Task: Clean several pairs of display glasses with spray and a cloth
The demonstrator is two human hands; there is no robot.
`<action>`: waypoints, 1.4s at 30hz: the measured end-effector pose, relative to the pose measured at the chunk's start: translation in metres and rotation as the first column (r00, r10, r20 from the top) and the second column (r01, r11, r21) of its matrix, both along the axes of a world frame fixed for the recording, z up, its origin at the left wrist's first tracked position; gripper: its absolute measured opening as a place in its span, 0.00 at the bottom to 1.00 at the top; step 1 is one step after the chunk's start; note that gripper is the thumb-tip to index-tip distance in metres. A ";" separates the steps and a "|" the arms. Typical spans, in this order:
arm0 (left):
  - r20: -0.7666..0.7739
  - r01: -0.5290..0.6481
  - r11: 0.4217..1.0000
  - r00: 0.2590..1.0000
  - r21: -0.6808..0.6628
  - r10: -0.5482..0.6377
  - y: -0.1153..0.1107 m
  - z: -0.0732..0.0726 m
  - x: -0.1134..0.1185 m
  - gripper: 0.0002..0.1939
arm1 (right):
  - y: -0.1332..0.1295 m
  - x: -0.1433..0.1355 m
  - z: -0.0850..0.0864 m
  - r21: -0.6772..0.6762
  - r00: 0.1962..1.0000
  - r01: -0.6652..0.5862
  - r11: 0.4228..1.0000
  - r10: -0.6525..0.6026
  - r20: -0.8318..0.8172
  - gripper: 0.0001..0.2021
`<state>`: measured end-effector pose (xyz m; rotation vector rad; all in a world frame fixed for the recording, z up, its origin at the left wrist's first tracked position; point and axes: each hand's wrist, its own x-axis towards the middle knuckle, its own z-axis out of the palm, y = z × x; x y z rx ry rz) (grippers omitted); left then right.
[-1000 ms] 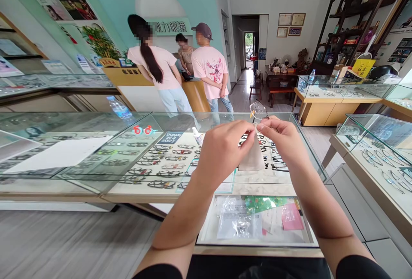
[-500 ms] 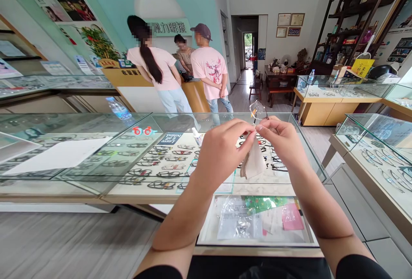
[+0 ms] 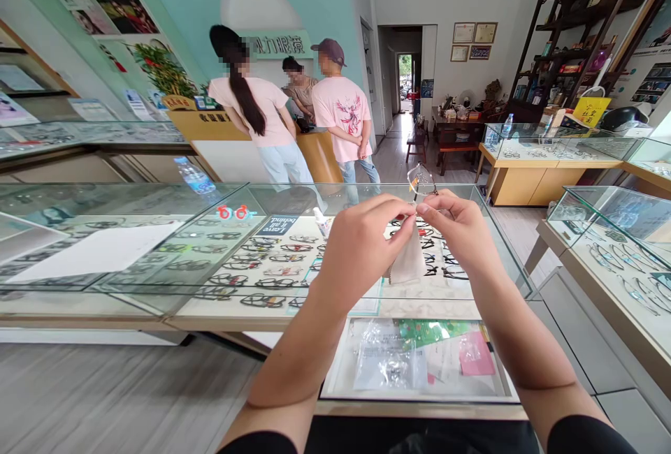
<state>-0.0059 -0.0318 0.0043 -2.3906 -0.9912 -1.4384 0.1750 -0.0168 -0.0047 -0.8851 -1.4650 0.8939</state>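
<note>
My left hand (image 3: 367, 241) is closed in a pinch on a pale cleaning cloth (image 3: 409, 265), which hangs below the fingertips. Right beside it, my right hand (image 3: 455, 223) is closed on a pair of thin-framed eyeglasses (image 3: 421, 180). One clear lens with a small orange mark stands up above the fingers; the rest of the frame is largely covered by the hands. Both sets of fingertips meet at the glasses, over the glass display case. A small white bottle (image 3: 321, 222) stands just left of my left hand.
Rows of spectacle frames (image 3: 283, 258) lie inside the glass case (image 3: 172, 279). Below my arms is an open drawer (image 3: 419, 398) with plastic bags and papers. A water bottle (image 3: 193, 176) and a white sheet (image 3: 94, 255) are to the left. Several people stand at a counter (image 3: 220, 150) beyond.
The hanging cloth has swung slightly left and shows less of its lower part. Both hands stay at nearly the same place, with the glasses still held.
</note>
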 end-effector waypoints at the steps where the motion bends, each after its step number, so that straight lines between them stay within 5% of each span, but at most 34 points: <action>1: 0.007 0.004 1.000 1.000 0.001 -0.004 0.000 0.000 0.000 0.06 | 0.000 0.000 0.000 0.000 1.000 0.001 1.000 -0.001 0.002 0.19; 11: 0.018 0.036 0.999 0.999 -0.019 -0.035 0.003 0.000 -0.002 0.06 | 0.001 0.000 -0.001 -0.016 1.000 -0.006 1.000 0.005 -0.016 0.20; 21: 0.222 0.122 0.968 0.972 -0.221 -0.072 0.011 0.002 -0.006 0.06 | 0.000 0.000 -0.001 -0.002 1.000 -0.005 1.000 0.005 0.014 0.16; 29: 0.184 0.110 0.975 0.980 -0.195 -0.073 0.006 0.003 -0.002 0.06 | -0.001 0.000 0.000 -0.017 1.000 -0.001 1.000 0.002 0.026 0.20; 42: 0.220 0.140 0.974 0.970 -0.178 -0.099 0.009 0.003 -0.006 0.06 | 0.000 0.001 -0.001 0.021 0.998 -0.041 0.999 0.040 0.038 0.05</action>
